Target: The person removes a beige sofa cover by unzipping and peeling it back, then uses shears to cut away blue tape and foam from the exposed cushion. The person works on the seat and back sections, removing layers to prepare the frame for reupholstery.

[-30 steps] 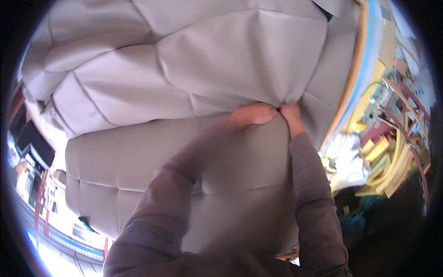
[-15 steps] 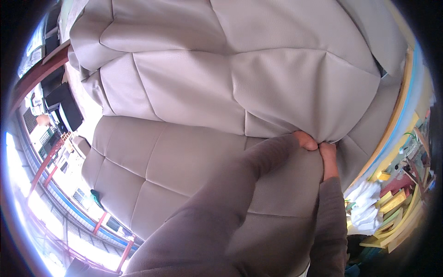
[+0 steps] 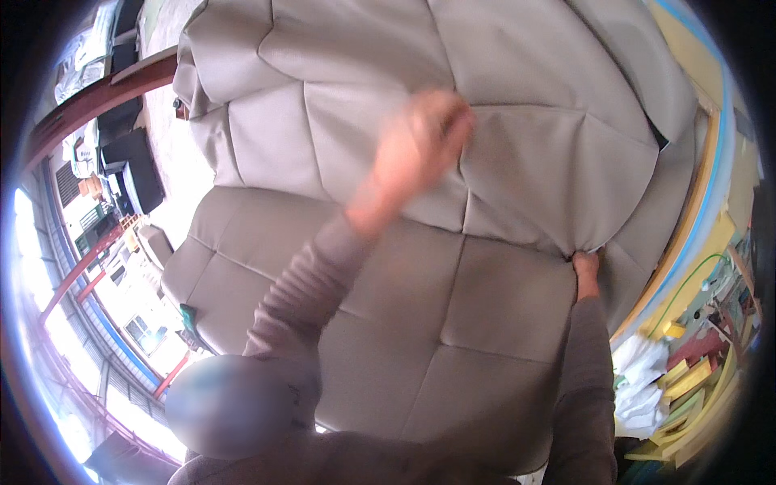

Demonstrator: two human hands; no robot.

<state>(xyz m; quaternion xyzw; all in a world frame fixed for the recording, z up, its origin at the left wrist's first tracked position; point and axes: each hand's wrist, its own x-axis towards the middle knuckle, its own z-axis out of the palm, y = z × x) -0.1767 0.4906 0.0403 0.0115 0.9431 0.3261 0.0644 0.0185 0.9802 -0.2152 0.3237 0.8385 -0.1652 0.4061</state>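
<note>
One hand fewer at the near edge of the loose grey cover (image 3: pixel 529 170), spread just beyond the padded seat (image 3: pixel 505 299), with the left hand (image 3: pixel 424 141) now up over the cover, too blurry to tell if open, leaving just the right hand (image 3: pixel 588 264) pinching that edge.

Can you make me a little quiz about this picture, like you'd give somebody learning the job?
1. True or false: the right hand touches the grey-beige cover.
2. Which hand looks blurry?
3. Pick one. The strips low at the picture's right edge are mostly:
A) purple
B) yellow
C) black

Key:
1. True.
2. The left hand.
3. B.
</note>
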